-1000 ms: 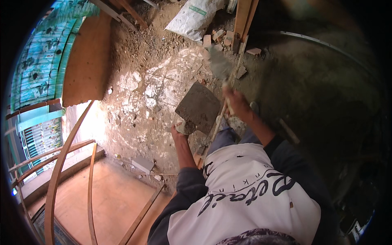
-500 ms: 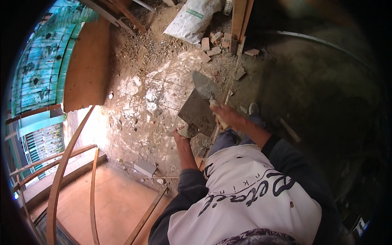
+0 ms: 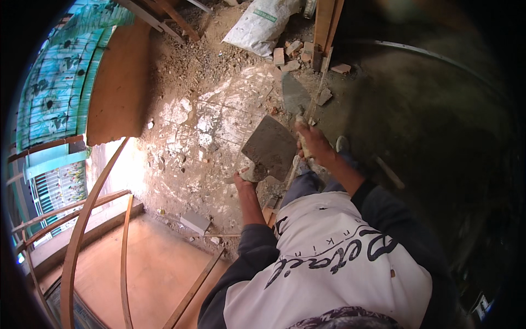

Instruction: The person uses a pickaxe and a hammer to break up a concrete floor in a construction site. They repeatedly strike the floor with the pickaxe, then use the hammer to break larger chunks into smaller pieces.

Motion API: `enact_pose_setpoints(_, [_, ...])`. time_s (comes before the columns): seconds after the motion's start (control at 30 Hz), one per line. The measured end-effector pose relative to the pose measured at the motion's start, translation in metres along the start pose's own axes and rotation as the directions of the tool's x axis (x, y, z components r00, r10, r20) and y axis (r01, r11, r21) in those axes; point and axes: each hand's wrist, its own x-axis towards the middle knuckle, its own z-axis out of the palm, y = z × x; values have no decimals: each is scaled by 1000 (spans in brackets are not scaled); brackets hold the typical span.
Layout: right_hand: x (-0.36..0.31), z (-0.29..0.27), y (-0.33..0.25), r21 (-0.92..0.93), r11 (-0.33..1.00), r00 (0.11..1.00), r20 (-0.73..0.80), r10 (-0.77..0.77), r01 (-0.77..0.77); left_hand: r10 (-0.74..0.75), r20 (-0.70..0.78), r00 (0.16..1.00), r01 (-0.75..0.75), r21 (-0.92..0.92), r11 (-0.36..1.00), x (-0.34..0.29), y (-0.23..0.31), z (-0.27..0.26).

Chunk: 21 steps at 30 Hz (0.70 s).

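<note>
My right hand (image 3: pixel 318 143) is closed around the handle of a pointed masonry trowel (image 3: pixel 295 94). Its grey blade points away from me, over the floor. My left hand (image 3: pixel 245 181) grips a flat, squarish, grey-brown mortar board (image 3: pixel 269 143) by its near left corner. A pale, lumpy part lies beside the left fingers; whether it is the handle or stuck mortar I cannot make out. The board's face shows a thin dirty film with rougher bits near the hand. Trowel and board are apart, the trowel beyond the board and to its right.
Rubble and dust cover the floor (image 3: pixel 192 126). A white sack (image 3: pixel 260 27) lies at the back beside broken bricks (image 3: pixel 296 52) and an upright wooden post (image 3: pixel 324 30). Left stand a brown panel (image 3: pixel 118 88) and curved wooden strips (image 3: pixel 90 214). A grey block (image 3: pixel 194 223) lies near my left elbow.
The trowel has moved away from the board, farther out and to the right, with my right hand. More of the board's face shows; the left hand has hardly moved.
</note>
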Motion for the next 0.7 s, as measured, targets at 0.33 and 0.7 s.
enact_pose_setpoints(0.33, [-64,10,24,-654,668,934,215,-284,354,1,-115,993,-3,-18,1000,-26,-19,31])
enact_pose_setpoints(0.7, [-70,-12,41,-694,671,926,-15,-378,262,-1,-132,991,8,45,999,14,-19,22])
